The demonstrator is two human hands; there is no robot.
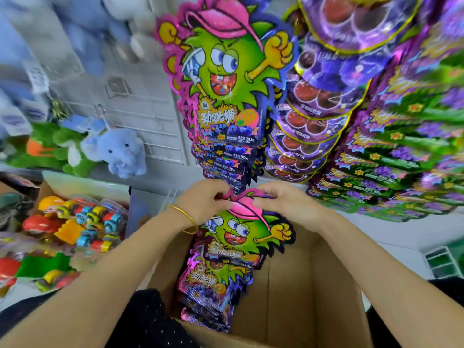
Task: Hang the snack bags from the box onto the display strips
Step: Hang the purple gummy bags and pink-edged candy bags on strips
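Note:
A snack bag (pixel 247 234) printed with a green cartoon figure in a pink cap hangs between both my hands above the open cardboard box (pixel 296 292). My left hand (pixel 204 203) pinches the top left of its pink cap, and my right hand (pixel 286 200) pinches the top right. More bags of the same kind (pixel 213 290) lie stacked inside the box. Just above my hands hangs a column of matching bags (pixel 226 91) on a display strip, its lowest bags right over my fingers. The strip itself is hidden behind the bags.
Purple candy bags (pixel 324 96) and green-purple bags (pixel 401 146) hang in columns to the right. Plush toys (pixel 118 151) hang on wire hooks at the left. Packs of toy cars (pixel 88 222) lie in a box at the lower left.

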